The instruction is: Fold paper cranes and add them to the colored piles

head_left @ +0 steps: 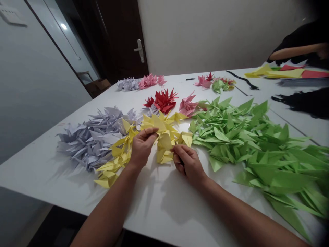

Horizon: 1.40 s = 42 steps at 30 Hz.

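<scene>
Between my hands is a yellow folded paper piece point(164, 142), just above the white table point(154, 202). My left hand point(144, 144) pinches its upper left part between thumb and fingers. On its lower right side my right hand point(186, 159) is closed, thumb against the fingertips; the exact spot it grips is small and partly hidden. More yellow folded papers point(120, 149) run around my left hand and behind the held one. A lavender paper heap point(95, 137) lies to the left, a green heap point(257, 147) to the right.
Red folded papers point(164, 101) and a pink bunch point(188, 105) lie beyond the yellow ones. Small lavender, pink and green groups sit at the far edge. Flat coloured sheets point(288, 73) and a black cloth-like item point(308, 103) are at the right, near a person's arm point(295, 51).
</scene>
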Motion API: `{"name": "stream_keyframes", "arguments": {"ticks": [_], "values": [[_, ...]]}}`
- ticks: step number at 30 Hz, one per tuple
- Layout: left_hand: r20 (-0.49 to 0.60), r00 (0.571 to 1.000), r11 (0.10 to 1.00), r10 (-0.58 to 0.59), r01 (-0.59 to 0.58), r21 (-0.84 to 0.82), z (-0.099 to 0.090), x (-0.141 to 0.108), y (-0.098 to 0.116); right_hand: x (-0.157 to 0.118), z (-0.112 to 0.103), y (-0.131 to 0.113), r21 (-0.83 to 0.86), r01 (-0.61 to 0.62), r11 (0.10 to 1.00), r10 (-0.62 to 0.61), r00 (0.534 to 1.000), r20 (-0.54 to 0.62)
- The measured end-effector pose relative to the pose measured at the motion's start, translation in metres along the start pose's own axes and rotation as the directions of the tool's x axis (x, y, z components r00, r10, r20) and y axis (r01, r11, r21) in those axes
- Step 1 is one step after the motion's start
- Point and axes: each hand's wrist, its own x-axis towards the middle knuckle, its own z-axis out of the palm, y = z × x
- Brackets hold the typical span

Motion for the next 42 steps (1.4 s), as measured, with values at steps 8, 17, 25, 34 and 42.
{"name": "stream_keyframes", "arguments": {"ticks": [8, 17, 25, 34, 42], "values": [[0.09, 0.84, 0.769, -0.536, 0.529, -0.359, 0.006, -0.002, 0.017, 0.0, 0.0, 0.002, -0.092, -0.002, 0.996, 0.003, 1.0, 0.004], [0.254, 0.771, 0.73, -0.583, 0.635, -0.253, 0.01, -0.009, 0.007, 0.0, 0.002, 0.005, -0.191, 0.032, 0.981, -0.029, 0.999, 0.02], [0.24, 0.789, 0.736, -0.566, 0.614, -0.284, 0.011, -0.009, 0.004, 0.001, 0.002, 0.003, -0.18, 0.045, 0.983, -0.041, 0.999, 0.025], [0.272, 0.802, 0.768, -0.532, 0.593, -0.242, 0.012, -0.009, 0.004, 0.001, 0.003, 0.001, -0.166, 0.037, 0.985, -0.039, 0.999, -0.005], [0.288, 0.803, 0.782, -0.522, 0.585, -0.214, 0.009, -0.009, 0.0, 0.001, 0.003, 0.003, -0.154, 0.022, 0.988, -0.025, 1.0, -0.017]]}}
